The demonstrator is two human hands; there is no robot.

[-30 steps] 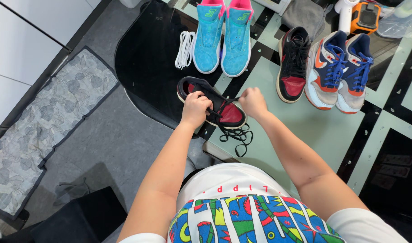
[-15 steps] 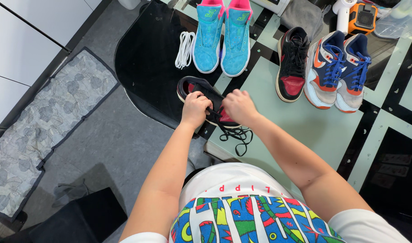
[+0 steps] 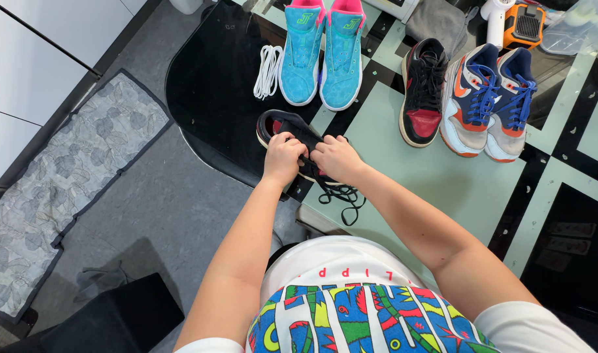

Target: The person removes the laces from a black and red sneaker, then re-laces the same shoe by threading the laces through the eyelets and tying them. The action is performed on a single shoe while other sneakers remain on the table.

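Black-and-red low sneaker (image 3: 287, 128) w/ loose black lace (image 3: 341, 196): on glass worktop (image 3: 443, 183) edge, near body. Left hand (image 3: 283, 157) & right hand (image 3: 337, 158), both grips closed on it, steadying upper for lace work. Turquoise pair (image 3: 322, 52) beyond.

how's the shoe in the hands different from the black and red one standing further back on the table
The held shoe is gripped by the left hand and right hand, its black lace trailing loose; the standing shoe sits untouched, laced. The held one lies angled, the other straight. Both are black and red.
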